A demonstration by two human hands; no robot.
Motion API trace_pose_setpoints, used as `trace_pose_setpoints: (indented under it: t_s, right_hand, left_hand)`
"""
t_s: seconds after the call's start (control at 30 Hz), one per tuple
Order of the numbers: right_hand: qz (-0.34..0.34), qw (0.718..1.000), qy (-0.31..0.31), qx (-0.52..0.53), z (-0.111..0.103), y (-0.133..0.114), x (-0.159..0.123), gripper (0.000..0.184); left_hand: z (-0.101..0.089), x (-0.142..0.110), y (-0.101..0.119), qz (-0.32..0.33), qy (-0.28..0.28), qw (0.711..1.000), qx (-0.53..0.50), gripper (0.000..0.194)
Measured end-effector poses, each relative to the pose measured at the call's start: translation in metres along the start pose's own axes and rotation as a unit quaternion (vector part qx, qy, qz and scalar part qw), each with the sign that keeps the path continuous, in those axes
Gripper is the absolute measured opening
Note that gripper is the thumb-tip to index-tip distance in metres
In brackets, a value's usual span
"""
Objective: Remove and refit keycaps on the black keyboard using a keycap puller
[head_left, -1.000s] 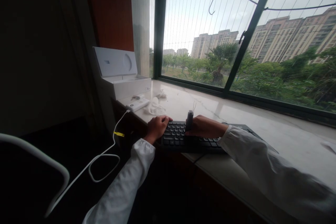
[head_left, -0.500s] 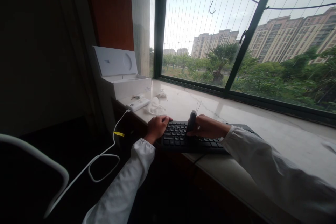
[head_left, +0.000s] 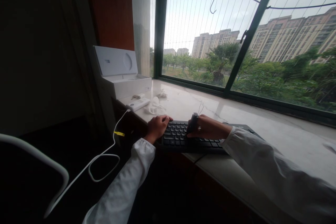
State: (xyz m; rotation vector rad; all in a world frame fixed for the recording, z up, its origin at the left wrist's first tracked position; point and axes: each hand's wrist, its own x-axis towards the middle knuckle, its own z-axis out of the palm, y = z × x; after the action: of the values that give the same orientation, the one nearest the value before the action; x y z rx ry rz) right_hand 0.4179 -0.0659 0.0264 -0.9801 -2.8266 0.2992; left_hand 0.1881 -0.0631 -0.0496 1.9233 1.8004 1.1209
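A black keyboard (head_left: 175,133) lies on the pale windowsill, its near edge at the sill's front. My left hand (head_left: 157,127) is closed on the keyboard's far left corner, thumb and fingers at the edge. Over the middle keys, my right hand (head_left: 206,126) grips a slim black keyboard cleaning tool (head_left: 193,121) with thin wire loops sticking up from its top. The tool's lower end is down at the keys, and the fingers partly hide it. I cannot make out what that end looks like.
An open white box (head_left: 131,85) stands at the sill's left end. Before it lie a white power bank (head_left: 138,104) with a white cable (head_left: 114,129) hanging down, and crumpled clear plastic (head_left: 156,106). A window frame (head_left: 194,84) runs along the back.
The cleaning tool in my right hand has tilted, its top leaning right and lower. My left hand and the keyboard stay in place.
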Motion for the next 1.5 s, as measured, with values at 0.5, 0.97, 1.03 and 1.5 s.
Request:
trace_pose_setpoints:
  t_s: [0.5,0.97,1.03,1.5]
  right_hand:
    - [-0.038,0.998,0.028,0.032,0.008,0.004,-0.002,0.029]
    - [-0.101,0.993,0.051,0.028,0.015,0.015,-0.004,0.034]
    - [-0.098,0.993,0.052,0.029,0.019,0.018,-0.004,0.034]
    - [-0.07,0.993,0.084,-0.038,0.038,0.021,-0.01,0.035]
  left_hand:
    - [-0.002,0.0,0.002,-0.012,-0.01,1.0,0.007,0.035]
    - [-0.002,0.0,0.002,-0.002,-0.016,1.0,0.004,0.034]
    - [-0.002,0.0,0.002,-0.001,-0.019,1.0,0.005,0.034]
    - [-0.004,-0.001,0.005,-0.007,-0.019,1.0,0.011,0.033]
